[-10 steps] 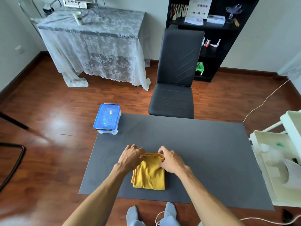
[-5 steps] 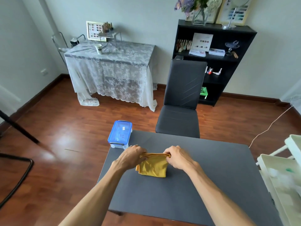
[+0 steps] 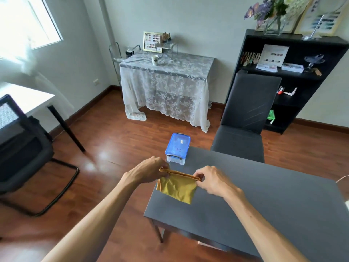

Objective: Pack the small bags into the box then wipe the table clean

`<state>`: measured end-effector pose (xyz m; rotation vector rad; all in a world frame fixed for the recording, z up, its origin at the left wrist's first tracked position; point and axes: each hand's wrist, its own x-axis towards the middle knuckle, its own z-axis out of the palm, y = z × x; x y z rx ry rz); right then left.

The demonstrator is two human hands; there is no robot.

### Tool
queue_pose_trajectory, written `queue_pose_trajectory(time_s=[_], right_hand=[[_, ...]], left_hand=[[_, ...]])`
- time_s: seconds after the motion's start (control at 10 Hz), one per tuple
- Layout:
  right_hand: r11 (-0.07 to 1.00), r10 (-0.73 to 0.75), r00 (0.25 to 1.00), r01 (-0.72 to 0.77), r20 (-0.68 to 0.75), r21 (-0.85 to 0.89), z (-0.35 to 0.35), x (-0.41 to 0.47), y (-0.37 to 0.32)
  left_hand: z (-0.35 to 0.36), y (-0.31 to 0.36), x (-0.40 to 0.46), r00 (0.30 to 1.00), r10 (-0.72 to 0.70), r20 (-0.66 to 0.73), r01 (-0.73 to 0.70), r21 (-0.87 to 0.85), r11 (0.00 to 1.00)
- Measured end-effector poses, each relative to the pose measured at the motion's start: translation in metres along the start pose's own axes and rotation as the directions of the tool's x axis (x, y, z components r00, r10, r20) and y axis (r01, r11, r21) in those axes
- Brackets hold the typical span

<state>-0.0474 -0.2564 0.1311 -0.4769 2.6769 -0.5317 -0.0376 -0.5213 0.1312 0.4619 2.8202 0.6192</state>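
Observation:
A folded yellow cloth (image 3: 177,188) hangs above the left edge of the dark grey table (image 3: 264,201). My left hand (image 3: 149,171) pinches its upper left corner and my right hand (image 3: 213,181) pinches its upper right corner, so its top edge is stretched between them. The clear box with a closed blue lid (image 3: 177,148) stands on the table's far left corner, just beyond my left hand. No small bags are visible.
A black chair (image 3: 243,125) is pushed against the table's far side. A lace-covered side table (image 3: 166,86) and a black shelf (image 3: 294,76) stand at the back wall. Another chair (image 3: 22,154) and a white desk (image 3: 24,99) are at the left.
Both hands have lifted the yellow cloth off the table and carried it to the left, toward the table's left edge. The view has risen and turned left.

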Motion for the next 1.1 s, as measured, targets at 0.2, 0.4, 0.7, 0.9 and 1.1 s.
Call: queue_pose_trajectory(time_s=[0.2,0.4,0.7,0.9,1.1], right_hand=[[0.985,-0.031,0.978,-0.005,0.205,0.170,0.041,0.002,-0.010],[0.989,0.136,0.985,-0.142,0.107,0.051,0.092,0.019,-0.001],[0.967,0.215,0.975,-0.221,0.060,0.124,0.110,0.067,0.026],[0.958,0.159,0.987,-0.158,0.014,0.239,0.129,0.058,0.037],[0.966,0.117,0.956,-0.047,-0.269,0.253,0.124,0.045,0.051]], left_hand=[[0.016,-0.037,-0.037,0.977,-0.107,0.183,0.134,-0.146,0.980],[0.066,-0.050,-0.030,0.980,-0.174,0.101,0.181,-0.064,0.981],[0.090,-0.071,0.020,0.978,-0.194,-0.081,0.197,0.029,0.980],[0.111,-0.076,0.013,0.983,-0.155,-0.100,0.165,0.105,0.981],[0.126,-0.054,0.013,0.957,-0.152,-0.246,0.146,-0.044,0.988]])
